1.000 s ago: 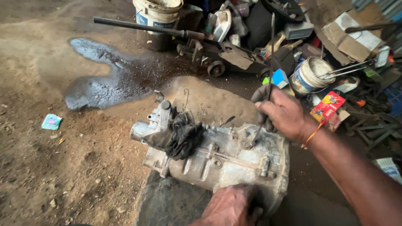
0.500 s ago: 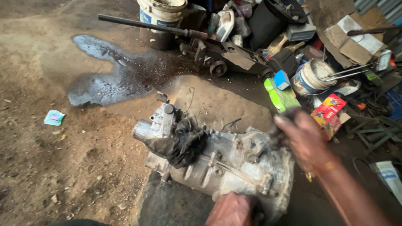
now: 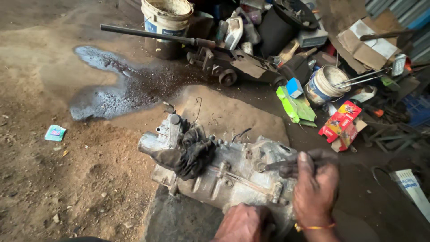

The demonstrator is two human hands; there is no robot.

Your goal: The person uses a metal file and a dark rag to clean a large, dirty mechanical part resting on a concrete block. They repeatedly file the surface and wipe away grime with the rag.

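Observation:
A greasy metal gearbox (image 3: 228,172) lies on the dirt floor with a black rag (image 3: 190,154) draped over its left end. My right hand (image 3: 316,186) is closed around a dark-handled tool (image 3: 286,166). The tool's thin metal shaft points left at the top of the casing. My left hand (image 3: 244,222) rests on the near lower edge of the gearbox at the bottom of the view; its fingers are partly hidden, so I cannot see whether they grip anything.
A dark oil puddle (image 3: 121,89) spreads at the back left. A floor jack (image 3: 224,65), a white bucket (image 3: 165,20), a paint can (image 3: 324,85), red cartons (image 3: 340,121), green packets (image 3: 293,105) and scrap crowd the back right. A small blue packet (image 3: 55,132) lies far left.
My right hand has come down from the far side of the gearbox toward me and now sits at its near right end. The left hand has stayed on the near edge.

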